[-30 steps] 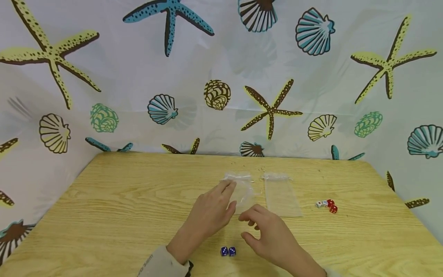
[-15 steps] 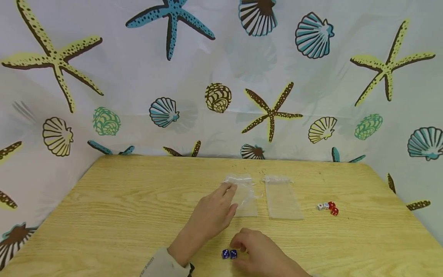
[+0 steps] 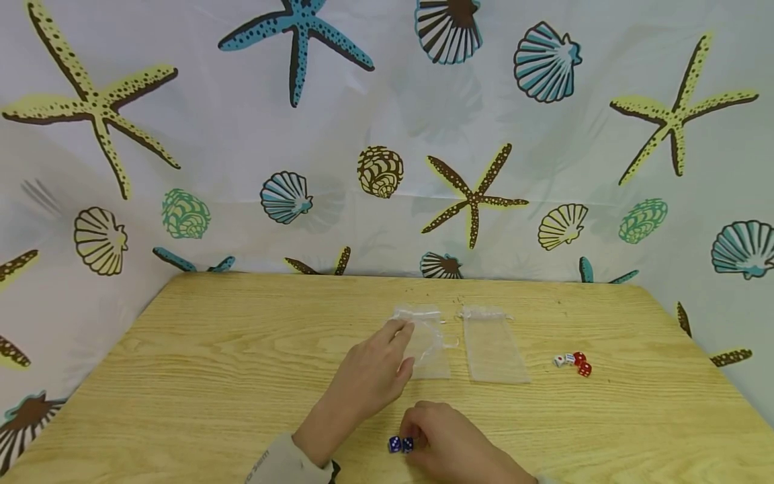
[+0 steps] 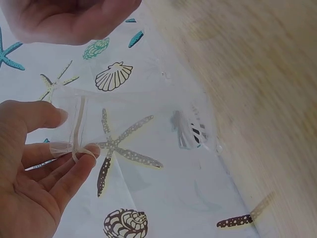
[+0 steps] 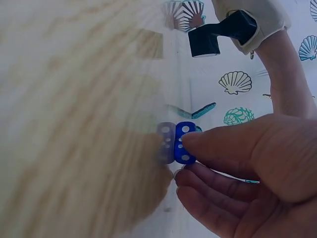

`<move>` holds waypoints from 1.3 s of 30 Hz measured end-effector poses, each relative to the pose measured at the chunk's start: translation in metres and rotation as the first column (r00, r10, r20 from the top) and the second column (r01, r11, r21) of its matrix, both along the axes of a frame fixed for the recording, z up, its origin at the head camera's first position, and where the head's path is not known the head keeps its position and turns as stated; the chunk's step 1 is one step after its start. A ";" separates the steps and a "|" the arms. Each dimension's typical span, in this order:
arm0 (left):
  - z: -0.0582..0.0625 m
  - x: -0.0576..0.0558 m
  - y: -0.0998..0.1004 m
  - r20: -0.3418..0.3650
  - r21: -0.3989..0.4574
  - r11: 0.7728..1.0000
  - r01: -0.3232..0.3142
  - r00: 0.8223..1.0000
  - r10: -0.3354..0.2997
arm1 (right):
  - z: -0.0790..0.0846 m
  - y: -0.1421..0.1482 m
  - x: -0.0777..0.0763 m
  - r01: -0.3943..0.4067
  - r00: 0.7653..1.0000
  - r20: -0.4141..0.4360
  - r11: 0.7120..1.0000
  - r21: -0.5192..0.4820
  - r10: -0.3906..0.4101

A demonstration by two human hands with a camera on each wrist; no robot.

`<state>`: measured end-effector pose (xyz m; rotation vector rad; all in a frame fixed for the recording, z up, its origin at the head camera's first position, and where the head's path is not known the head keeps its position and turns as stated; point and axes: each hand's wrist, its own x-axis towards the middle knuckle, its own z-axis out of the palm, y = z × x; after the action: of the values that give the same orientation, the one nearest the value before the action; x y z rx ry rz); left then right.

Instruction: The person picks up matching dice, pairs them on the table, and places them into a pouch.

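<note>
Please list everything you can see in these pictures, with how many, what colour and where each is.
Table: one, pale wood grain, across the lower half
Patterned backdrop: one, white with coloured shells and starfish, behind and beside the table
Sheer bags: two, whitish, side by side near the middle
Blue dice: two, blue with white pips, near the front
White dice: two, white, right side
Red dice: two, red, beside the white pair
Wrist device: one, black, at the left cuff
Left sleeve: one, light grey-beige, bottom centre-left
Left hand: one, bare, at the left bag
Right hand: one, bare, at the right blue die
</note>
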<state>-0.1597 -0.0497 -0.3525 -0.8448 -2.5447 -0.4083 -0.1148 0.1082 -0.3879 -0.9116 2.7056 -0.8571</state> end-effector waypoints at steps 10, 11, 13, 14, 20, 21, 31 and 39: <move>0.000 0.000 -0.001 -0.001 0.002 1.000 -0.002 1.000 0.002 | -0.005 -0.001 -0.005 -0.018 1.000 0.004 0.999 -0.049 0.018; 0.000 0.000 -0.001 -0.001 0.002 1.000 -0.002 1.000 0.002 | -0.005 -0.001 -0.005 -0.014 1.000 0.009 0.999 -0.048 0.015; 0.000 0.000 -0.001 -0.002 0.001 1.000 -0.002 1.000 0.002 | -0.005 -0.002 -0.005 -0.011 1.000 0.017 0.999 -0.050 0.012; 0.000 0.000 -0.001 -0.002 0.001 1.000 -0.003 1.000 0.003 | -0.005 -0.002 -0.005 -0.011 1.000 0.019 0.999 -0.052 0.012; 0.000 0.000 -0.001 -0.003 -0.004 1.000 -0.008 1.000 0.008 | -0.008 -0.003 -0.005 -0.003 1.000 0.006 0.999 -0.047 0.004; 0.000 0.000 -0.001 -0.004 -0.005 1.000 -0.010 1.000 0.010 | -0.008 -0.003 -0.005 -0.002 1.000 0.004 0.999 -0.049 0.003; 0.000 0.000 0.000 0.006 -0.016 1.000 -0.020 1.000 0.020 | 0.000 0.002 -0.001 0.028 1.000 -0.009 0.998 -0.057 -0.028; -0.001 0.000 0.000 -0.014 -0.014 1.000 -0.023 1.000 0.023 | 0.017 0.011 -0.005 0.049 0.996 -0.070 0.989 -0.141 -0.059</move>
<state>-0.1593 -0.0495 -0.3531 -0.8195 -2.5455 -0.3765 -0.1203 0.1191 -0.3711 -0.9179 2.7741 -1.0551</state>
